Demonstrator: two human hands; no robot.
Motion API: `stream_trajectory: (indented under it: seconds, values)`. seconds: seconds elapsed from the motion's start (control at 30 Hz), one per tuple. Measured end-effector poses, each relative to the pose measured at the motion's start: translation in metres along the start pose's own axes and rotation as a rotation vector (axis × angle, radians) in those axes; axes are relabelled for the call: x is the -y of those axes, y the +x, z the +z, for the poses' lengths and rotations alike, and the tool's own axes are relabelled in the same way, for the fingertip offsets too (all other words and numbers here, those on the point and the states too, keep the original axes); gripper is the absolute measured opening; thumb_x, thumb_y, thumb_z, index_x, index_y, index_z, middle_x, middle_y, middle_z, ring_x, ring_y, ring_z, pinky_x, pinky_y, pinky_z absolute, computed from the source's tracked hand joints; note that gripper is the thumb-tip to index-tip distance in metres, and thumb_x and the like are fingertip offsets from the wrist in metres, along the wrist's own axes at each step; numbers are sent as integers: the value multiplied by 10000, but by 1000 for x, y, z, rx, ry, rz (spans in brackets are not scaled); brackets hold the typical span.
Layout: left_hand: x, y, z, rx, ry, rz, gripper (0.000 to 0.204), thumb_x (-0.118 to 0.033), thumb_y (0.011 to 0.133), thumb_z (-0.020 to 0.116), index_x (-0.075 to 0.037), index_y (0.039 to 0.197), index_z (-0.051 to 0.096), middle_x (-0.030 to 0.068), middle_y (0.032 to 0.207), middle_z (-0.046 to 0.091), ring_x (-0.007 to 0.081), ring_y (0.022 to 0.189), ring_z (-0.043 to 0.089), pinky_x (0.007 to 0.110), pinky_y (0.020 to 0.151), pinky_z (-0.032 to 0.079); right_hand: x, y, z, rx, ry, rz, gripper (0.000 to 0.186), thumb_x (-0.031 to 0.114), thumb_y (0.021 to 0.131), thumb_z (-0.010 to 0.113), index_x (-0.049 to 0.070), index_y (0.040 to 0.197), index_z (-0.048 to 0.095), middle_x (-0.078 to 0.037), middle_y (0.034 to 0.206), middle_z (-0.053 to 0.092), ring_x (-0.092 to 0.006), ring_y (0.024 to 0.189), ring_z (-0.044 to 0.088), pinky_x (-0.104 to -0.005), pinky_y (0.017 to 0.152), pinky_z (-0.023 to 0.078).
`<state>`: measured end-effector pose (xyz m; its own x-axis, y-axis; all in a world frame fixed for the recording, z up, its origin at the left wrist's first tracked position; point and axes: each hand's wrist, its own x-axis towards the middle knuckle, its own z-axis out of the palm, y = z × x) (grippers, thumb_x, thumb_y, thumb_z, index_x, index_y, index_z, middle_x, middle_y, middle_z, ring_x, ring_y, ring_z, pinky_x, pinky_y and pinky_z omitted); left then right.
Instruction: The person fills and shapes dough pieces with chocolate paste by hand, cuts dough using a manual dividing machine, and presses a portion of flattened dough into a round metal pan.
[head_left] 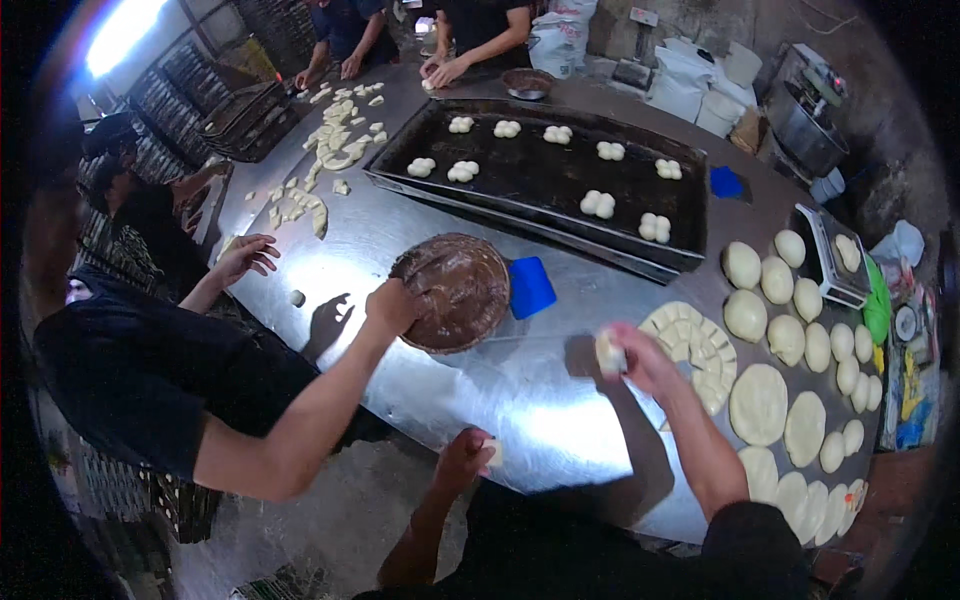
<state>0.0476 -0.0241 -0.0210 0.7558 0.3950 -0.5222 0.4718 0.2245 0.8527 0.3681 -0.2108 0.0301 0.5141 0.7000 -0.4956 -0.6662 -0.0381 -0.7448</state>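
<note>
My left hand (463, 455) is closed on a small pale dough piece (492, 453) at the near edge of the steel table (420, 410). My right hand (640, 355) grips another dough piece (608, 352) above the table, left of a ring of cut dough (712, 370). Just ahead sit a blue scraper (532, 289) and a round bowl (465, 310) coated inside with brown stuff, with a co-worker's hand (395, 305) dipped in it. Behind, a dark tray (535, 174) holds several dough clusters. Flattened dough rounds (757, 405) and dough balls (743, 315) lie on the right.
A co-worker (170, 380) leans in from the left, close beside my left arm. Other people (480, 30) work at the far and left sides among scattered dough pieces (340, 140). A scale (830, 260) stands at the right edge, with a mixer (805, 130) and white sacks (680, 80) beyond.
</note>
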Motion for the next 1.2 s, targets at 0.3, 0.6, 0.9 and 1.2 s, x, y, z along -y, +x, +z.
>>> stream_trajectory:
  seconds: [0.3,0.6,0.9,1.2]
  values:
    - [-4,-32,-67,-237,98,8,275,-155,878,656,-26,1117,611,117,950,691,147,820,659,300,750,530,167,297,114,-323,-1212,-336,384,309,759,693,84,1067,651,-132,1050,680,-288,1001,638,-381,864,489]
    - [-16,-44,-61,-292,-83,-35,288,-116,903,608,5,1163,586,108,1030,655,171,924,623,303,772,517,120,292,156,-601,-1646,-600,392,317,923,509,88,1233,581,-194,1330,503,-415,1163,519,-487,937,452]
    - [-61,36,57,1,-334,231,269,-76,925,568,55,1160,562,112,1026,636,161,945,610,279,817,514,-41,-21,89,227,-774,-237,389,221,929,563,84,1292,555,-98,1044,667,-158,914,623,-296,796,497]
    - [-69,24,171,398,-417,161,204,4,863,617,-8,1060,562,67,971,631,139,843,605,251,700,508,-71,-155,-4,-240,-186,-176,229,10,827,669,-36,1049,637,-81,875,669,-149,742,631,-260,693,526]
